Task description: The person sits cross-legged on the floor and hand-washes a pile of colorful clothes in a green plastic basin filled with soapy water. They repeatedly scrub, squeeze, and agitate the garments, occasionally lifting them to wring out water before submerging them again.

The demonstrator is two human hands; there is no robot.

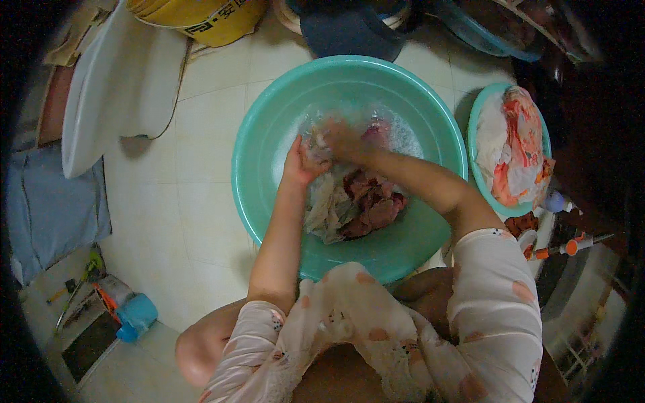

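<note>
A large green plastic basin [249, 146] stands on the floor before me, with sudsy water [405, 141] in its far half. My left hand [304, 163] is inside it at the left, fingers curled against a pale wet cloth [318, 143]. Motion blurs my right hand [345, 137], which is at the same cloth; its grip is unclear. Just below the hands lie a bunched beige cloth [327, 209] and a dark red and pink cloth [375, 206]. Another pinkish piece [377, 132] pokes out of the foam beyond my right wrist.
A smaller green basin [473, 146] heaped with white and orange-red cloth stands to the right, beside a bottle [554, 201]. A yellow bucket [201, 22] and a white ceramic fixture [101, 101] are at the far left. A blue plastic scoop [137, 316] lies at lower left.
</note>
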